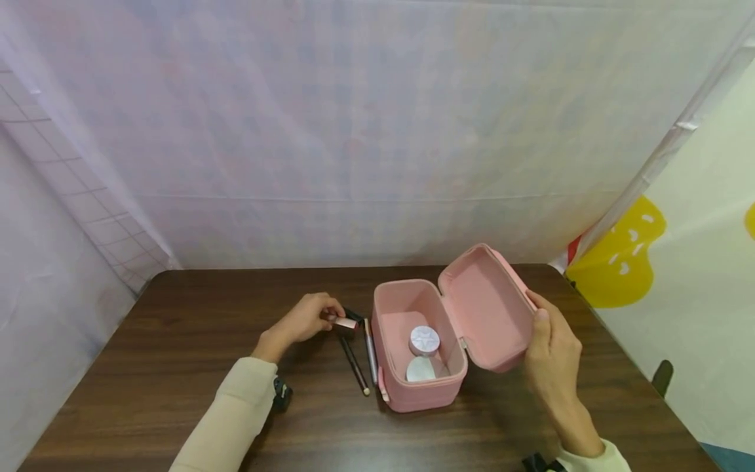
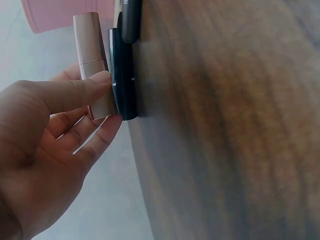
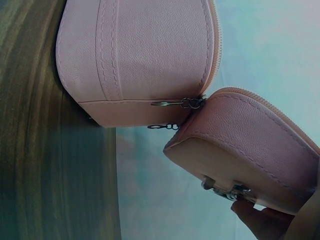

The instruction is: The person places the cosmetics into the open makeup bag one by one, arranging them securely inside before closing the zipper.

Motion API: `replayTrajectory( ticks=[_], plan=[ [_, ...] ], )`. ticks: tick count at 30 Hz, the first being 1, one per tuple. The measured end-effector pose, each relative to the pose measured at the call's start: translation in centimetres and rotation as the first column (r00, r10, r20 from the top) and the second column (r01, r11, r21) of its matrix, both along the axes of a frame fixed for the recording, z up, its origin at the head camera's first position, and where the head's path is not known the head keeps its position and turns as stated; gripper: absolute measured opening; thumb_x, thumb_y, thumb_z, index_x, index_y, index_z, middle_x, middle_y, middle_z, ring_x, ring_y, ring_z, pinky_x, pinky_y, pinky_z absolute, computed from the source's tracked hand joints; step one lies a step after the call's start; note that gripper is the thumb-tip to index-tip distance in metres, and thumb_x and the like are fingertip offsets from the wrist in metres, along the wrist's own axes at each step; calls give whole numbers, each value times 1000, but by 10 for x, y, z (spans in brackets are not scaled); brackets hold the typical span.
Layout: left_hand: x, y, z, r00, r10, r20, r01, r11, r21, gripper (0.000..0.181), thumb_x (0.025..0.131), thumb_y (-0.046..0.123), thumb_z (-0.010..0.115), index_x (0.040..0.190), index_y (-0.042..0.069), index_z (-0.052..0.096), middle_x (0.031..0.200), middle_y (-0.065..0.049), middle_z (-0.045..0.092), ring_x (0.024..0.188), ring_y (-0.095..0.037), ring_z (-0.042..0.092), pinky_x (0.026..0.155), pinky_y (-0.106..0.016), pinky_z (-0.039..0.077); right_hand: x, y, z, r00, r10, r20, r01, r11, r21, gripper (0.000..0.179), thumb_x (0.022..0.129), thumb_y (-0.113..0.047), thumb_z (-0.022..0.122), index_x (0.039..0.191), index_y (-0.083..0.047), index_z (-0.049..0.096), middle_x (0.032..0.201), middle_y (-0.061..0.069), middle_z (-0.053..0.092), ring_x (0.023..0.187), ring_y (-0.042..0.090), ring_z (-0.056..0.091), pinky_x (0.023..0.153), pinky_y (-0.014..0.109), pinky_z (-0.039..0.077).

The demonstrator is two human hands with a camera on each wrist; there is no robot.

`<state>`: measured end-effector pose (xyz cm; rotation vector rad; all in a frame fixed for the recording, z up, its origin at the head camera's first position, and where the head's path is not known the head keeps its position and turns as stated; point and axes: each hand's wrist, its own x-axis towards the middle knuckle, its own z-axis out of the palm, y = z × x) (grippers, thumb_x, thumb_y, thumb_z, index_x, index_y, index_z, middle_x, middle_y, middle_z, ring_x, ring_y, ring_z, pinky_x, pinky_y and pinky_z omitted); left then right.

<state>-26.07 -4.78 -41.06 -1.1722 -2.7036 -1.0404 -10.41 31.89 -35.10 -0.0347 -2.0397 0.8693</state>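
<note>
My left hand [image 1: 308, 319] pinches a rose-gold lipstick tube [image 2: 90, 40] between thumb and fingers, just above the table and left of the pink makeup case [image 1: 421, 397]. Right beside the lipstick in the left wrist view is a dark glossy tube [image 2: 124, 80]. My right hand [image 1: 552, 351] grips the outer edge of the case's lid [image 1: 489, 314], which is tilted out to the right. In the right wrist view, fingertips touch metal hardware [image 3: 232, 192] on the lid. Inside the case sit a round star-topped container [image 1: 424, 339] and a pale round piece [image 1: 420, 370].
Between my left hand and the case lie a dark-handled brush [image 1: 354, 367] and a slim silver stick [image 1: 371, 354], the latter along the case wall. All stand on a dark wooden table [image 1: 194, 341]. A pale curtain [image 1: 354, 131] hangs behind its far edge.
</note>
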Motion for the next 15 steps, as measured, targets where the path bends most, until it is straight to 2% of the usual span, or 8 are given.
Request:
replayTrajectory(
  ticks=[6, 15],
  plan=[
    [0, 0, 14, 999, -29, 13, 29, 999, 32, 25, 74, -14, 69, 93, 2, 67, 86, -9, 60, 81, -25, 58, 73, -39, 51, 0, 1, -2, 1000, -3, 5, 3, 1000, -3, 33, 100, -15, 42, 123, -6, 64, 119, 15, 63, 104, 0, 52, 86, 11, 34],
    [-2, 4, 39, 992, -117, -42, 119, 992, 40, 28, 77, -13, 67, 99, 5, 66, 95, -7, 60, 88, -24, 58, 78, -41, 50, -1, 1, -1, 1000, 1, -7, -1, 1000, 3, 33, 100, -15, 42, 123, -5, 64, 118, 16, 64, 103, -3, 51, 85, 11, 34]
  ],
)
